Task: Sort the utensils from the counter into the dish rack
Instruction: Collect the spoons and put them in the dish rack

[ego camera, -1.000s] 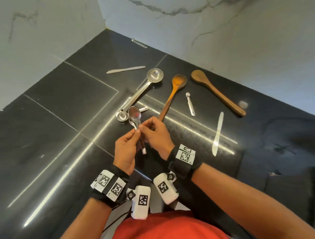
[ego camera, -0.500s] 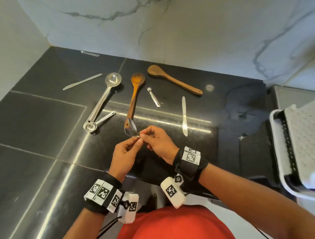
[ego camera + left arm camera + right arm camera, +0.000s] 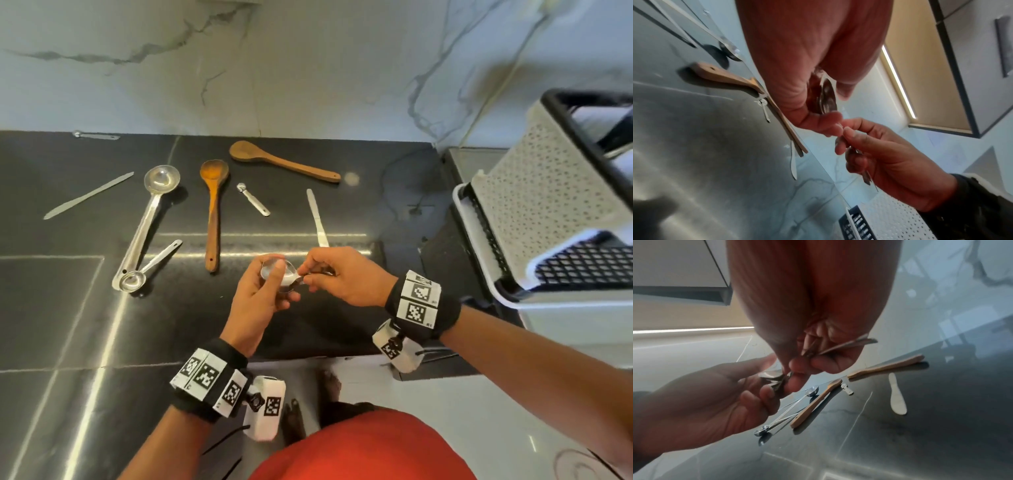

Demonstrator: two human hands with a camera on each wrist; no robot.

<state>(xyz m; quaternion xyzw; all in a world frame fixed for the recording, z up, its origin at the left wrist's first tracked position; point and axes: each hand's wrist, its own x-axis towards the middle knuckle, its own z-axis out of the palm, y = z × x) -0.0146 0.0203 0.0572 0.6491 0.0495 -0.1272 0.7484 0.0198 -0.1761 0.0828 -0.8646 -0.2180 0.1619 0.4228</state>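
Note:
Above the counter's front edge, both hands share a small bundle of steel spoons (image 3: 274,269). My left hand (image 3: 281,285) grips the bowls (image 3: 828,97), thumb on top. My right hand (image 3: 306,275) pinches the handles (image 3: 849,344), which run back through its curled fingers. The white dish rack (image 3: 548,212) with black grid stands at the right, apart from both hands. On the black counter (image 3: 68,308) lie a steel ladle (image 3: 150,212), a small steel scoop (image 3: 152,262), a light wooden spoon (image 3: 214,205), a dark wooden spoon (image 3: 284,162), a tiny measuring spoon (image 3: 252,198) and a flat knife (image 3: 317,219).
A long flat steel blade (image 3: 87,195) lies at the far left, and another small utensil (image 3: 96,136) rests against the marble wall (image 3: 308,68). The rack sits on a grey drain tray (image 3: 459,164). The counter edge runs just below my hands.
The view swung right and the dish rack came into sight. The spoons went from upright to level. My left hand shifted from the handles onto the bowls.

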